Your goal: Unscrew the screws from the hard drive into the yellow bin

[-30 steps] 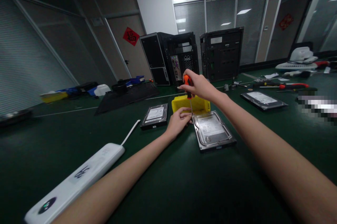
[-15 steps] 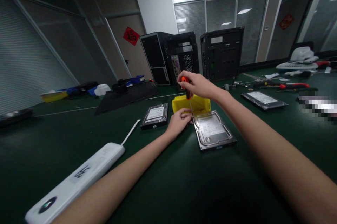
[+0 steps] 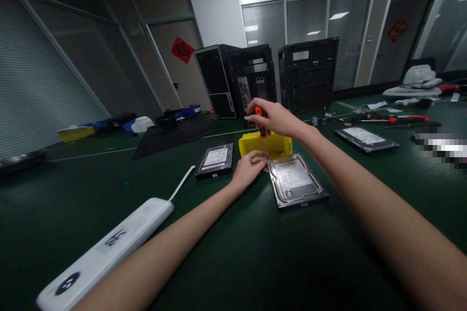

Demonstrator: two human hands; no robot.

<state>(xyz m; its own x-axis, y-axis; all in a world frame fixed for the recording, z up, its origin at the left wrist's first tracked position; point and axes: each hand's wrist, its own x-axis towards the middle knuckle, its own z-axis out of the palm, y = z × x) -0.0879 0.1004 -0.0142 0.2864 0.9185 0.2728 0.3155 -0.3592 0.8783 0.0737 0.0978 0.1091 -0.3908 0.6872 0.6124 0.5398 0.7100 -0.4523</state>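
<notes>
My right hand (image 3: 272,115) is closed around the orange and black handle of a screwdriver (image 3: 263,131). Its thin shaft points down to the far left corner of a silver hard drive (image 3: 297,180) that lies flat, label up. Beside that corner rests my left hand (image 3: 250,167), fingers curled together near the screwdriver's tip; whatever they pinch is hidden. Just behind both the drive and my left fingers stands a yellow plastic bin (image 3: 280,144).
A second hard drive (image 3: 216,160) lies left of my left hand, a third (image 3: 365,139) to the right. The white elongated device (image 3: 109,247) is near my left forearm. Computer cases (image 3: 308,75) stand behind. Pliers (image 3: 408,119) and other tools lie far right.
The screwdriver's handle stands slightly more upright, and my right hand has shifted a little to the right with it. My left hand and the drive stay put.
</notes>
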